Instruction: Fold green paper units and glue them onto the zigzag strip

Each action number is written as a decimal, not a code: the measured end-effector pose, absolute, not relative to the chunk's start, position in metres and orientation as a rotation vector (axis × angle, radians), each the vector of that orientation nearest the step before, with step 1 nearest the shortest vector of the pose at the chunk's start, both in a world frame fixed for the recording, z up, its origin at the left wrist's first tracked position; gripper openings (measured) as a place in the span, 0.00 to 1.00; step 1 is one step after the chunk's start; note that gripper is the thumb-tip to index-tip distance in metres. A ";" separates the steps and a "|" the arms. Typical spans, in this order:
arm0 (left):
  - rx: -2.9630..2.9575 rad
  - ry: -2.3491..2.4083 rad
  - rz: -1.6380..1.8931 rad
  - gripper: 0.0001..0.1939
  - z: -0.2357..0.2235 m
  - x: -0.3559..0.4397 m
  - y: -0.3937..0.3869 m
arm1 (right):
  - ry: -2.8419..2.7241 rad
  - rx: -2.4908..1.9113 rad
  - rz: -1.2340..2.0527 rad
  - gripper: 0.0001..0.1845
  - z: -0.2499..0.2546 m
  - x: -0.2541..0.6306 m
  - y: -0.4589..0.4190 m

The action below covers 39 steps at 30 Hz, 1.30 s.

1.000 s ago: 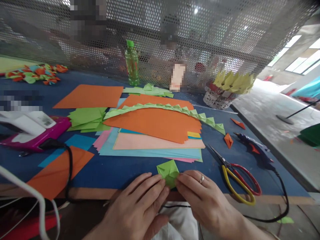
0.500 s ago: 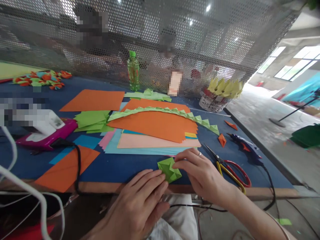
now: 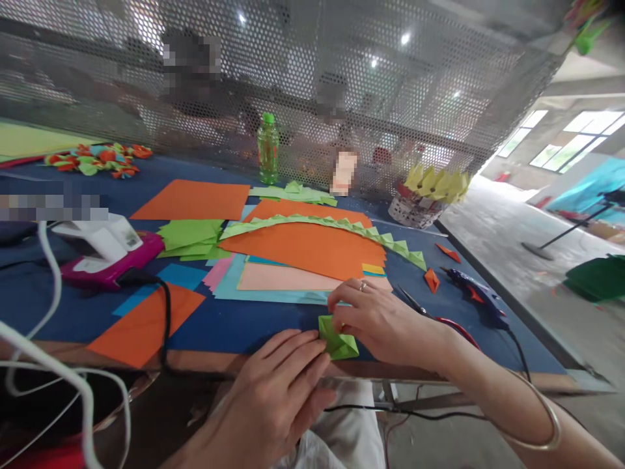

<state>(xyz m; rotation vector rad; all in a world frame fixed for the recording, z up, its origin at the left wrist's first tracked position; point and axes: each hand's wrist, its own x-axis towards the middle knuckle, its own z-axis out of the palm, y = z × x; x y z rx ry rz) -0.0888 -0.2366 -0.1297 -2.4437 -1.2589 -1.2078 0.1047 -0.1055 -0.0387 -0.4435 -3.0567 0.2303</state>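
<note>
A small folded green paper lies at the table's front edge, with creased flaps on top. My left hand reaches in from the left, its fingers stretched out and their tips resting on the paper's left side. From the right, my right hand has its thumb and index finger bent together at the paper's upper flap; the exact grip is partly hidden by the fingers. Just behind my right wrist are scissors with red handles, partly covered by the forearm.
Stacked orange sheets lie behind the hands, crossed by a long pale green strip of folded points. A glue gun and small orange folded pieces are at right. Further off stand a green bottle and a basket.
My right hand has shifted slightly left over the green paper, its fingertips now covering more of the upper flap. My left hand keeps nearly the same place. The view has turned a little.
</note>
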 end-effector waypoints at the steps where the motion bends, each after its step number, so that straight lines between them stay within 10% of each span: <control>1: -2.438 -1.270 -1.223 0.13 -0.130 -0.089 -0.237 | -3.049 -0.451 0.249 0.08 -0.038 0.106 -0.107; 39: -2.469 -1.251 -0.939 0.15 -0.116 -0.089 -0.228 | -2.588 -0.464 0.107 0.11 -0.093 0.137 -0.150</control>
